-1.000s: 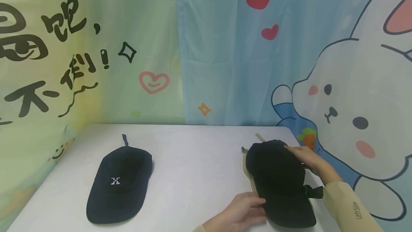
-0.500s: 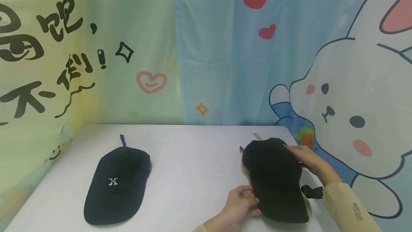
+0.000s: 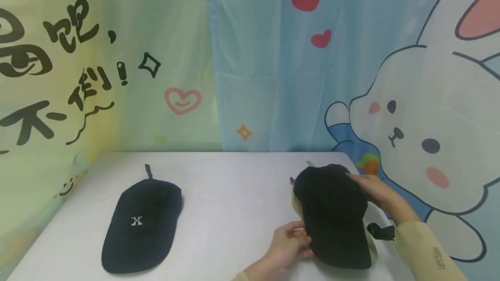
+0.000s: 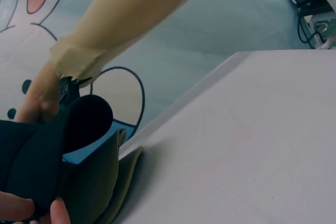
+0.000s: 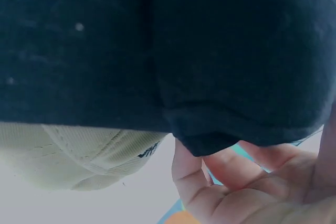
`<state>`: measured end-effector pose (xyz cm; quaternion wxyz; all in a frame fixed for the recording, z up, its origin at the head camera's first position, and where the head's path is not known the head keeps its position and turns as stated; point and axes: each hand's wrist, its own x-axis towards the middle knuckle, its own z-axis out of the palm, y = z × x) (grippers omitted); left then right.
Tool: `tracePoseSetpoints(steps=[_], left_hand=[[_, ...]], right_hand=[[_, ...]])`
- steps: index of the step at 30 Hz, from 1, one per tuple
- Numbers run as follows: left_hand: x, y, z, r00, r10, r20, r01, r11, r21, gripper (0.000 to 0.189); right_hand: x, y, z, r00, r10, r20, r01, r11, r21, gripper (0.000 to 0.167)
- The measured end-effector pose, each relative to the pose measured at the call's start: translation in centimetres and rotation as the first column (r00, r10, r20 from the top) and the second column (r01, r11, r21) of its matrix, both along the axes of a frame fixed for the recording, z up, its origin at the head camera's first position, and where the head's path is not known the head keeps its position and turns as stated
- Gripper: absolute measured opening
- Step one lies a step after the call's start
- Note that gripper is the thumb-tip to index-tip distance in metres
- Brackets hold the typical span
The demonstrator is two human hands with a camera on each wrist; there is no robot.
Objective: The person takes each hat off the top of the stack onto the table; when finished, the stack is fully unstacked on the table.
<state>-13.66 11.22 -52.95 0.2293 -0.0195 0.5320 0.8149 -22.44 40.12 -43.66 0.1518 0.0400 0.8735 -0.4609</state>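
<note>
Both hands hold a plain black baseball cap [image 3: 332, 216] at the right of the table, close over a stack of beige caps [image 5: 100, 153]. Its brim points toward the front edge. My left hand [image 3: 287, 244] pinches the left edge of the brim between thumb and fingers. At the far right side of the crown, my right hand [image 3: 375, 190] grips the cap's lower edge, as the right wrist view shows. Two khaki brims [image 4: 97, 177] stick out beneath it in the left wrist view. A dark strap [image 3: 380, 231] hangs near the right sleeve.
A dark navy cap [image 3: 142, 224] with a small white logo lies at the left of the white table [image 3: 234, 211], brim forward. Printed curtains [image 3: 250, 64] stand behind and beside the table. Beige straps from the stack show behind the black cap.
The black cap has shifted slightly left and back, its brim end a little higher. More beige brim shows on its right side. Both hands keep their hold, and the head view turns slightly.
</note>
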Motion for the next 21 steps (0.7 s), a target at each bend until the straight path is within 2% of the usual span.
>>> tracePoseSetpoints(steps=[3,10,21], left_hand=[[-0.1,-0.2,0.1,1.000,-0.002,-0.005,0.002,1.000,0.002,0.041],[-0.5,-0.9,0.3,1.000,-0.018,-0.020,0.018,1.000,0.003,0.041],[-0.6,-1.3,0.7,1.000,-0.006,-0.020,0.006,1.000,-0.007,0.043]], right_hand=[[0.1,0.1,0.2,1.000,-0.001,0.007,0.001,1.000,-0.027,0.069],[0.1,0.0,0.5,1.000,-0.020,0.008,0.020,1.000,-0.015,0.069],[0.3,-0.3,1.3,0.999,-0.028,-0.018,0.028,0.999,-0.019,0.073]])
